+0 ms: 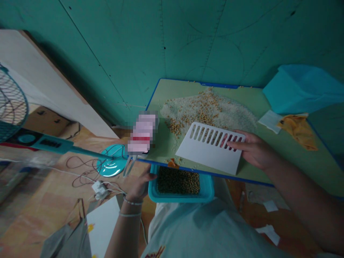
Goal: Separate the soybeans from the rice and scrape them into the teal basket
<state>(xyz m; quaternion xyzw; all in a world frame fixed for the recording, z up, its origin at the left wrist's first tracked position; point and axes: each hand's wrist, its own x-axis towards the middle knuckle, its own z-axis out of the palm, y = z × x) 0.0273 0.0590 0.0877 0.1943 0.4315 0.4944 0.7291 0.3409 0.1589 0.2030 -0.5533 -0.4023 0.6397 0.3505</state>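
Observation:
My right hand [254, 148] grips the right end of a white slotted plastic plate [212, 156], fingers passing behind its slots. The plate is tilted over the table in front of a spread heap of white grains [238, 113], which look like rice, mixed with yellow beans [205, 113]. Below the table's front edge is a teal plastic basin [182, 198] with dark green and yellow beans in it. My left hand [142, 184] holds the basin's left side, its thumb at the rim and its other fingers mostly hidden.
The green table [150, 160] has a blue rim. A blurred-out pink item [142, 132] lies at its left edge. A blue bag-like container [298, 89] and a yellow cloth [299, 130] are on the right. A teal fan [43, 139] stands left, with cables on the floor.

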